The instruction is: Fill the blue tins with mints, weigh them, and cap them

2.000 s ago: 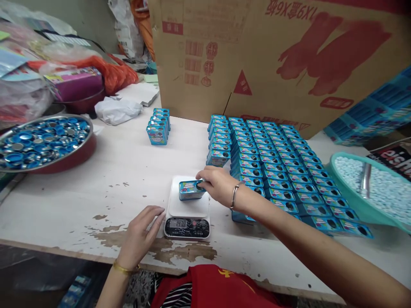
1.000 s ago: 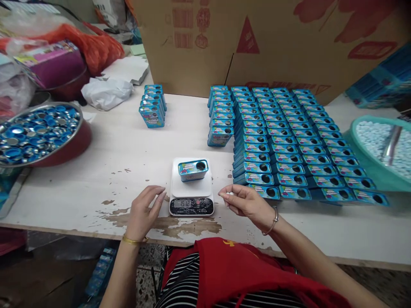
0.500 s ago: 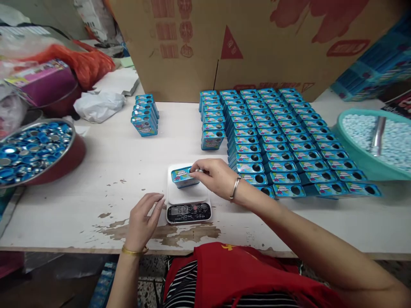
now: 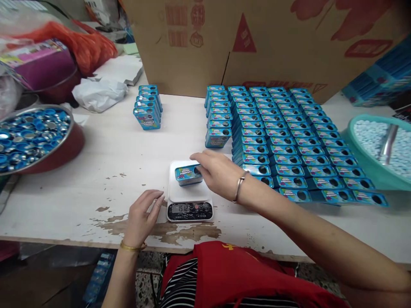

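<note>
Weighing station on a desk [image 4: 109,149], viewed from above. One tin [image 4: 186,174] stands upright on the pan of the single scale [image 4: 175,192], its round opening at the end beneath the right hand [image 4: 221,173]. The fingers and thumb of this hand are bent together at the opening; whether anything is pinched between them is hidden. The left hand [image 4: 143,216] rests just beside the scale, thumb and fingers curved and parted, with nothing between them. The step in hand appears to be adjusting the tin's contents against the display, whose digits resemble 1512, any decimal point being too small to read. The next move would call for light fingertip work that neither tips the tin nor presses on the pan. Counts: five tins [image 4: 147,120] in a file at left; about eight in a short file [image 4: 218,137] at centre; beside it a block [image 4: 290,171] of four columns, too closely packed to total exactly. One bowl [image 4: 66,147] holds caps [image 4: 28,135], and one basin [image 4: 366,164] holds pale pieces [image 4: 369,134], both beyond counting; one metal scoop [image 4: 389,143] lies in the basin. One large carton [image 4: 272,55] stands behind.
</note>
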Available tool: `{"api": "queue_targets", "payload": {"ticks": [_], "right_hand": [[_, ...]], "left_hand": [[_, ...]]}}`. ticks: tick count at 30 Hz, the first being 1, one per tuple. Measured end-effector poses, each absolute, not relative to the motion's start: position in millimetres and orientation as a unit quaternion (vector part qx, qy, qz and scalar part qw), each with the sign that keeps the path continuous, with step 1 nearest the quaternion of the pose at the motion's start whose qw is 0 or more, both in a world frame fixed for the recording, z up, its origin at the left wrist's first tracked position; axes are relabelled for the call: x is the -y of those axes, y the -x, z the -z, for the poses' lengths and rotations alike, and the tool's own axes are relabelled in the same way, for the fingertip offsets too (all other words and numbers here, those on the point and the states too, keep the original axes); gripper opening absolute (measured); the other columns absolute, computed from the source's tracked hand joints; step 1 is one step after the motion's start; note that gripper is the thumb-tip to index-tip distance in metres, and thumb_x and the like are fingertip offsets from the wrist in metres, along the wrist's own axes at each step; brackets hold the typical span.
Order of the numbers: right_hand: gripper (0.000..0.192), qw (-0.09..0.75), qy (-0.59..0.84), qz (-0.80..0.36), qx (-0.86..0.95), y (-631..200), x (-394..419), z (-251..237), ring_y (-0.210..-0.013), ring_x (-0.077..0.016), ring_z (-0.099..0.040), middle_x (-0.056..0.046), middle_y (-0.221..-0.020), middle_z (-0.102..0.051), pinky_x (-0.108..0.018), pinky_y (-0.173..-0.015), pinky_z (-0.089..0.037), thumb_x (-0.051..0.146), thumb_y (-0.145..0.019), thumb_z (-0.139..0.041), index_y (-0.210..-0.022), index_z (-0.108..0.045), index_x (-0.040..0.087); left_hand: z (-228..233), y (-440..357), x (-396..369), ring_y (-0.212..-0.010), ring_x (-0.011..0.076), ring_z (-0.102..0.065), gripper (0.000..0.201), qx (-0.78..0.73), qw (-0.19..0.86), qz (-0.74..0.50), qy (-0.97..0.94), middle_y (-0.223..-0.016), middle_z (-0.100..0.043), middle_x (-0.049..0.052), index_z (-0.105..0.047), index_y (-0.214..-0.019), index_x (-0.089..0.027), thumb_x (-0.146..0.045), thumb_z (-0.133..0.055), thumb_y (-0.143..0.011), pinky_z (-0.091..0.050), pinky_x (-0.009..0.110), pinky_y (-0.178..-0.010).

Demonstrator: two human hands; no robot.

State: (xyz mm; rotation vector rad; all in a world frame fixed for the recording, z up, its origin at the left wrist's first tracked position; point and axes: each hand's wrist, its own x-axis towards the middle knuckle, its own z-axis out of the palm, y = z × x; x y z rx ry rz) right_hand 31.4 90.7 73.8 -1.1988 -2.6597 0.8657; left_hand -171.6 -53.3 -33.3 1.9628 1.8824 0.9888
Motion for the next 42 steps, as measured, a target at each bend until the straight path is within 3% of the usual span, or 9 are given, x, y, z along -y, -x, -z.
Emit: {"api": "queue_targets", "payload": {"ticks": [4,7,10,14,20,29,32,36,42], "right_hand": [[0.029,0.189,0.369,-0.503,0.758,-55.2,-81.1,-67.5,-0.070,-0.0124,-0.057,-0.007,-0.091,-0.063,-0.027,-0.063,-0.045,0.013,-0.088,-0.039,-0.112,-0.056,0.015],[0.025,0.203,0.379,-0.681,0.592,-77.2,-67.5,-51.9,-0.050,-0.0076,-0.050,-0.004,-0.082,-0.062,-0.021,-0.042,-0.033,0.029,-0.089,-0.044,-0.110,-0.051,0.017],[0.032,0.190,0.412,-0.741,0.495,-94.2,-49.7,-28.5,-0.041,-0.0053,-0.041,-0.002,-0.075,-0.062,-0.020,-0.037,-0.022,0.042,-0.084,-0.053,-0.104,-0.049,0.017],[0.038,0.168,0.447,-0.725,0.497,-105.5,-26.1,1.0,-0.039,-0.0050,-0.031,0.003,-0.058,-0.056,-0.021,-0.039,-0.020,0.055,-0.082,-0.053,-0.089,-0.050,0.018],[0.039,0.174,0.453,-0.658,0.576,-103.7,-11.1,13.0,-0.047,-0.0090,-0.043,0.004,-0.050,-0.050,-0.024,-0.049,-0.034,0.057,-0.083,-0.051,-0.070,-0.048,0.020],[0.025,0.230,0.420,-0.443,0.758,-54.0,-59.2,-40.0,-0.054,-0.0093,-0.040,0.005,-0.056,-0.046,-0.025,-0.055,-0.030,0.039,-0.086,-0.055,-0.074,-0.056,0.018],[0.025,0.209,0.426,-0.399,0.784,-46.4,-74.5,-50.7,-0.055,-0.0107,-0.042,0.005,-0.056,-0.048,-0.026,-0.057,-0.031,0.039,-0.085,-0.057,-0.095,-0.062,0.016],[0.036,0.285,0.421,-0.479,0.715,-60.4,-80.1,-40.9,-0.064,-0.0124,-0.049,0.001,-0.071,-0.054,-0.027,-0.061,-0.039,0.025,-0.088,-0.048,-0.122,-0.049,0.015],[0.030,0.281,0.396,-0.654,0.581,-87.3,-67.6,-16.8,-0.067,-0.0125,-0.061,-0.004,-0.093,-0.050,-0.026,-0.052,-0.047,0.026,-0.085,-0.048,-0.114,-0.045,0.019]], "left_hand": [[34.1,173.3,54.8,-0.092,0.0154,-0.061,0.013,-0.647,0.121,-0.345,-0.669,-0.096,-0.066,0.007,-0.062,-0.097,-0.017,-0.021,-0.052,-0.089,-0.050,0.030,-0.083],[32.2,173.8,55.2,-0.092,0.0151,-0.061,0.013,-0.647,0.119,-0.345,-0.669,-0.095,-0.066,0.006,-0.062,-0.097,-0.017,-0.020,-0.052,-0.089,-0.050,0.029,-0.083],[29.0,173.1,53.8,-0.091,0.0159,-0.061,0.014,-0.651,0.118,-0.343,-0.667,-0.095,-0.066,0.007,-0.063,-0.095,-0.018,-0.022,-0.050,-0.090,-0.050,0.030,-0.082],[26.0,170.8,51.6,-0.091,0.0164,-0.061,0.016,-0.651,0.116,-0.338,-0.669,-0.094,-0.066,0.007,-0.063,-0.095,-0.017,-0.025,-0.050,-0.090,-0.050,0.031,-0.082],[24.2,167.1,52.2,-0.089,0.0156,-0.061,0.014,-0.646,0.111,-0.341,-0.674,-0.092,-0.066,0.006,-0.063,-0.093,-0.018,-0.024,-0.050,-0.090,-0.050,0.030,-0.081],[22.4,165.9,52.6,-0.090,0.0154,-0.061,0.013,-0.638,0.107,-0.336,-0.685,-0.094,-0.065,0.007,-0.062,-0.095,-0.017,-0.022,-0.051,-0.090,-0.049,0.029,-0.082],[23.4,167.7,52.7,-0.091,0.0152,-0.061,0.013,-0.638,0.107,-0.339,-0.683,-0.095,-0.065,0.007,-0.062,-0.097,-0.018,-0.021,-0.051,-0.090,-0.049,0.029,-0.082],[26.9,170.8,53.3,-0.090,0.0148,-0.061,0.013,-0.643,0.098,-0.342,-0.678,-0.094,-0.065,0.006,-0.062,-0.097,-0.018,-0.021,-0.052,-0.089,-0.050,0.029,-0.082],[29.6,171.1,50.0,-0.088,0.0143,-0.061,0.011,-0.643,0.103,-0.337,-0.680,-0.093,-0.066,0.006,-0.062,-0.094,-0.017,-0.020,-0.053,-0.089,-0.049,0.028,-0.081]]}}
